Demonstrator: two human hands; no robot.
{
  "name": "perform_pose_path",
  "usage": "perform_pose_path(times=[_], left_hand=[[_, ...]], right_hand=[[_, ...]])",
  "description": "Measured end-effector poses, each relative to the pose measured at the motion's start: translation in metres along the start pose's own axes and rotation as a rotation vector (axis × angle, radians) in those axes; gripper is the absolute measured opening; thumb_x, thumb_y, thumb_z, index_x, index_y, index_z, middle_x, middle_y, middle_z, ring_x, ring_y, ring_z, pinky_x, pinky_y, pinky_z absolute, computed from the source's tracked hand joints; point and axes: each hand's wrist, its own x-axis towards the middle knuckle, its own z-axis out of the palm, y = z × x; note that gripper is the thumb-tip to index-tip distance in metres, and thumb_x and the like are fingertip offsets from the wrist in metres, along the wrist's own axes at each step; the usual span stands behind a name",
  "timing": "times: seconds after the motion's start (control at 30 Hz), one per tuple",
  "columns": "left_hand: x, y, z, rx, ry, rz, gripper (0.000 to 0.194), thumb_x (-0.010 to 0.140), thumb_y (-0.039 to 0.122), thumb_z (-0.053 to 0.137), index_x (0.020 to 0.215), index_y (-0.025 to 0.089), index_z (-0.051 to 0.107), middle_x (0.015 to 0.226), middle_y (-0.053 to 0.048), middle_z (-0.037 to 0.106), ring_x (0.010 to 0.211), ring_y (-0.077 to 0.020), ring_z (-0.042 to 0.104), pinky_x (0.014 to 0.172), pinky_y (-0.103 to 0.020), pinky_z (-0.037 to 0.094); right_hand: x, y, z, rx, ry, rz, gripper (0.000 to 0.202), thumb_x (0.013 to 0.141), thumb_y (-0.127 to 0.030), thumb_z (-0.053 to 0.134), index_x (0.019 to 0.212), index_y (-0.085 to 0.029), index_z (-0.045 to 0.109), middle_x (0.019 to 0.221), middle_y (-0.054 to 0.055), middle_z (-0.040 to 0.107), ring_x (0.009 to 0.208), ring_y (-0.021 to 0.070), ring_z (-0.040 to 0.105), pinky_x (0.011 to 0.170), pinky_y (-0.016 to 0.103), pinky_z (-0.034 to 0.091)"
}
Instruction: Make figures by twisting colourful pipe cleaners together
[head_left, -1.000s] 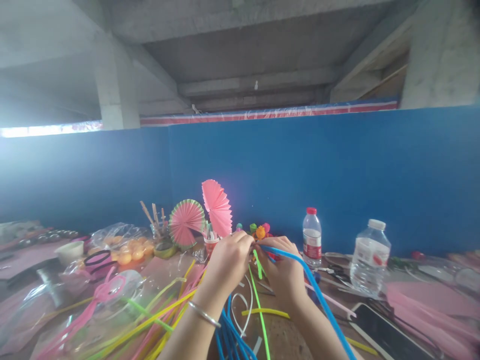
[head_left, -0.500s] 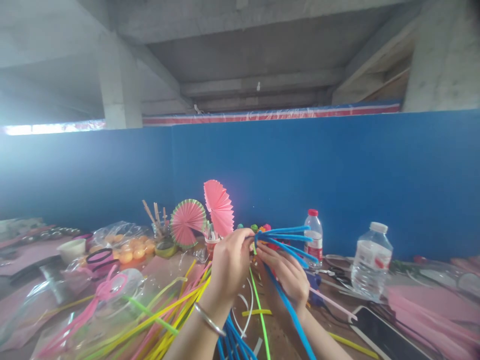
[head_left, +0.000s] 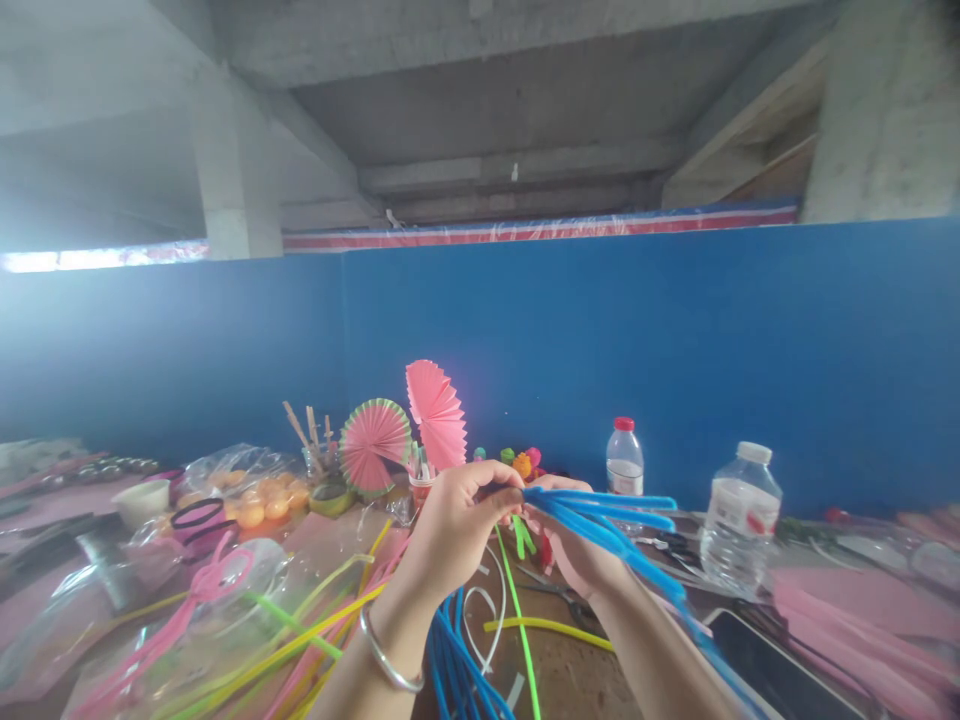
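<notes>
A bundle of blue fuzzy stems (head_left: 600,510) is gathered at one end between my hands, its free ends fanning to the right and one length trailing over my right forearm. My left hand (head_left: 469,520), with a silver bangle at the wrist, pinches the gathered end. My right hand (head_left: 574,545) is closed beneath the same end, its fingers partly hidden by the stems. More blue stems (head_left: 461,660) lie below my left hand, beside a green stem (head_left: 521,630) and a yellow stem (head_left: 555,628).
Pink paper fans (head_left: 436,412) stand behind my hands. Two bottles, one red-capped (head_left: 625,460) and one white-capped (head_left: 741,520), and a phone (head_left: 780,665) are at right. Orange balls (head_left: 262,500), a white cup (head_left: 142,503) and a pink bow (head_left: 214,580) are at left. Scissors (head_left: 581,608) lie near my right hand.
The blue bundle has turned and come slightly lower, its free ends reaching farther right. My right hand has moved lower under it. The scissors have come into sight.
</notes>
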Motion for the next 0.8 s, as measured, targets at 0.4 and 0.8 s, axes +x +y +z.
perform_pose_path(times=[0.4,0.8], left_hand=[[-0.003,-0.008,-0.009,0.685,-0.189,0.176,0.016,0.074,0.01,0.049,0.068,0.02,0.061,0.065,0.001,0.062,0.061,-0.0133,0.055,0.058,-0.024,0.037],[0.001,-0.02,-0.004,0.816,-0.081,0.113,0.011,0.075,0.015,0.05,0.076,0.021,0.059,0.072,-0.001,0.064,0.068,-0.0169,0.058,0.059,-0.025,0.036]], right_hand=[[0.005,-0.022,-0.01,-0.386,-0.085,-0.032,0.017,0.064,-0.031,0.065,0.061,-0.015,0.064,0.055,0.0,0.059,0.05,0.0114,0.052,0.048,0.022,0.042],[0.007,-0.015,-0.003,-0.494,-0.139,0.058,0.009,0.067,-0.024,0.06,0.071,-0.019,0.066,0.056,-0.003,0.061,0.041,0.0099,0.049,0.041,0.021,0.04]])
